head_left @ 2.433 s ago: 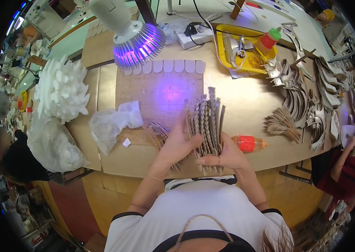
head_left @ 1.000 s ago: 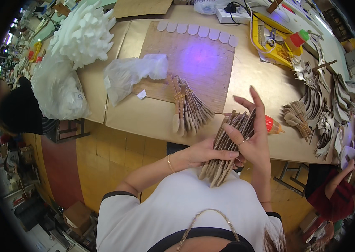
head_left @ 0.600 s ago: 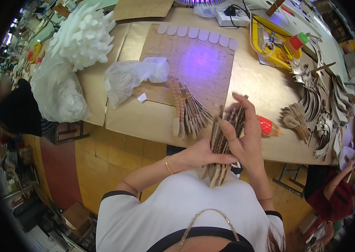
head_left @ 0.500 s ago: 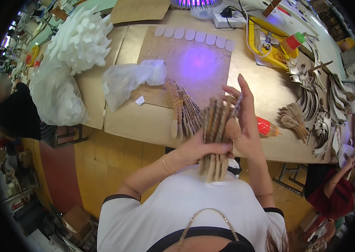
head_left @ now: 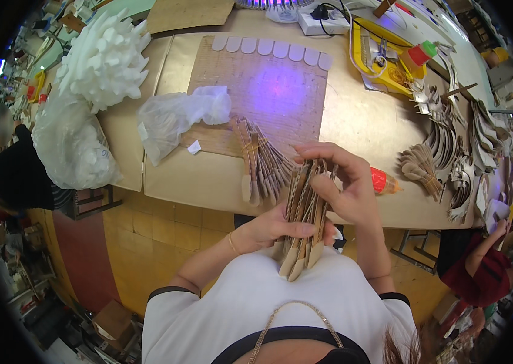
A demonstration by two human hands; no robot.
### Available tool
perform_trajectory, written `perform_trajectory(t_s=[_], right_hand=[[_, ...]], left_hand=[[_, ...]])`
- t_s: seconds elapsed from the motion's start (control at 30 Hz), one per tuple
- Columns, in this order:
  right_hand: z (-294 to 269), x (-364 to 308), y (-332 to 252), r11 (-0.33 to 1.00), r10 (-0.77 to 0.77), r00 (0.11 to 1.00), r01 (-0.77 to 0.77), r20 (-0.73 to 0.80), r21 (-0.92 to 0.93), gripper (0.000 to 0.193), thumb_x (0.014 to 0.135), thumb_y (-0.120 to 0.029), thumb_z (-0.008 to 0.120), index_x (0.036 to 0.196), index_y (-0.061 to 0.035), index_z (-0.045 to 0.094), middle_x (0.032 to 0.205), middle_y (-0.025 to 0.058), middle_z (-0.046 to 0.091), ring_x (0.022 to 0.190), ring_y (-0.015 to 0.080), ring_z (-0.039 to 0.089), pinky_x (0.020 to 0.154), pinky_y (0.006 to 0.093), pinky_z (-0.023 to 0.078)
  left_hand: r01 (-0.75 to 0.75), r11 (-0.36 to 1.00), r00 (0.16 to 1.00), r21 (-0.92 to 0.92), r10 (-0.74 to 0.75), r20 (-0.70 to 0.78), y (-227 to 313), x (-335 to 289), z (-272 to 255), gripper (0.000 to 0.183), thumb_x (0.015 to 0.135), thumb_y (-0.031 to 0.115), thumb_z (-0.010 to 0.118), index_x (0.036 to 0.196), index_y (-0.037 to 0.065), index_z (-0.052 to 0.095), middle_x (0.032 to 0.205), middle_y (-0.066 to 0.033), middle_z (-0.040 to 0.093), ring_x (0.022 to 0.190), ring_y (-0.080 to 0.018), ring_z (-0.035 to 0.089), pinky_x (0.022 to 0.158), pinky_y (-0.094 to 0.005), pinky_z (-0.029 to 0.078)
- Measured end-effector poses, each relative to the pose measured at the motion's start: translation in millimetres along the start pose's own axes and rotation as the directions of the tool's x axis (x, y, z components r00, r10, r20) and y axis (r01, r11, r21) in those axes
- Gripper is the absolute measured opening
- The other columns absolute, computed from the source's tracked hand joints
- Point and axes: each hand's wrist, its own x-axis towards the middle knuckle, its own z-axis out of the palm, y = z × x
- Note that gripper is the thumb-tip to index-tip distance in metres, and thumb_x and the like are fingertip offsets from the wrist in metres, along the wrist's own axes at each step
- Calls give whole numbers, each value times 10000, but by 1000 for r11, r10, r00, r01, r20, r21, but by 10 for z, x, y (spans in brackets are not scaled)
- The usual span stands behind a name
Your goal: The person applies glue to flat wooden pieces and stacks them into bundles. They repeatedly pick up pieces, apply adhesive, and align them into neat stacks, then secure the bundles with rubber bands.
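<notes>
On the tabletop (head_left: pixel 193 182), a banded bundle (head_left: pixel 261 164) fans toward the person. Further right, before the chest, the left hand (head_left: pixel 276 227) has its grip clasped round the held strips (head_left: pixel 299 209); their long axis runs away from the body, rounded ends nearest, far ends leaning slightly right. The right hand (head_left: pixel 347 182) curls over those far ends; whether it clamps, I cannot tell.

It looked like a workshop, because a long bench (head_left: pixel 350 127) held bundled strips (head_left: pixel 261 162), piles of curved pieces (head_left: pixel 420 167), a yellow tray (head_left: pixel 379 80) and a squeeze bottle (head_left: pixel 385 181), and another person (head_left: pixel 481 276) in dark red was close by.
</notes>
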Motion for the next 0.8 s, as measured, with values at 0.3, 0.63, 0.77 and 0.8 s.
perform_trajectory(t_s=[0.3, 0.63, 0.77, 0.8], right_hand=[[-13, 487, 361, 774, -118, 990, 143, 82, -616, 224, 809, -78, 676, 1022, -62, 610, 984, 80, 582, 896, 208, 582, 764, 328, 460], [133, 891, 739, 788, -50, 961, 207, 273, -580, 153, 829, -116, 664, 948, -52, 594, 941, 105, 553, 859, 266, 576, 736, 357, 480], [85, 908, 760, 786, -47, 930, 260, 365, -561, 185, 819, -183, 674, 952, -73, 609, 905, 98, 559, 825, 289, 581, 712, 390, 463], [92, 904, 763, 761, -43, 927, 272, 372, -589, 183, 819, -187, 676, 944, -71, 612, 906, 95, 563, 822, 284, 587, 709, 388, 466]], left_hand=[[-409, 858, 661, 312, 514, -547, 509, -539, -447, 340, 790, 81, 672, 1094, -9, 549, 898, -75, 615, 793, -183, 634, 746, -308, 529], [168, 382, 671, 909, 631, -389, 210, -394, -535, 567, 696, 149, 701, 1221, 5, 543, 843, -129, 579, 722, -288, 588, 696, -350, 483], [259, 251, 698, 933, 619, -360, 130, -359, -470, 679, 681, 111, 675, 1332, 60, 490, 1038, -140, 499, 915, -286, 548, 809, -351, 459], [268, 234, 692, 935, 628, -356, 119, -351, -458, 699, 687, 118, 674, 1353, 78, 467, 1038, -137, 497, 906, -291, 552, 803, -356, 463]])
